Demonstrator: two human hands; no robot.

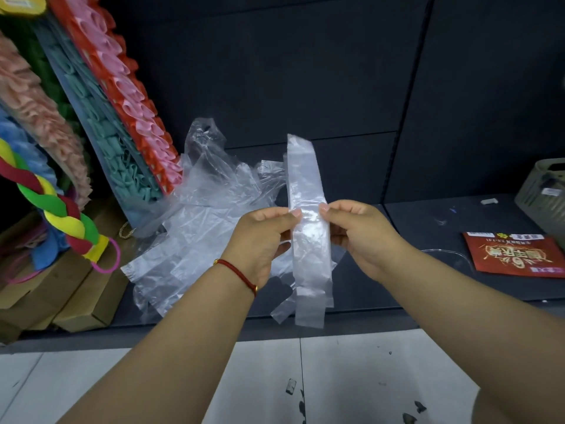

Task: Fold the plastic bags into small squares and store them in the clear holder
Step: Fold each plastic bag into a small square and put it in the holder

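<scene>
A clear plastic bag, folded lengthwise into a long narrow strip (308, 228), is held upright in the air between both hands. The left hand (263, 237) pinches the strip's left edge, thumb tip on the front and the other fingers (286, 240) curled behind it; the right hand (357, 231) pinches the right edge the same way, at about the same height. Both sets of fingers are clamped on the strip near its middle — half of it stands above them, half hangs below.

Behind and to the left of the fingers, a loose heap of clear plastic bags (208, 203) lies crumpled on the dark shelf (412, 221). A red cord bracelet (237, 272) circles the left wrist.

Far left of the fingers stand colourful ruffled decorations (122, 96) and a red-green-yellow braid (61, 215), with cardboard boxes (79, 298) below. To the right lie a red printed packet (516, 252) and, at the frame's edge, a ribbed grey basket (544, 194). No clear holder can be made out.
</scene>
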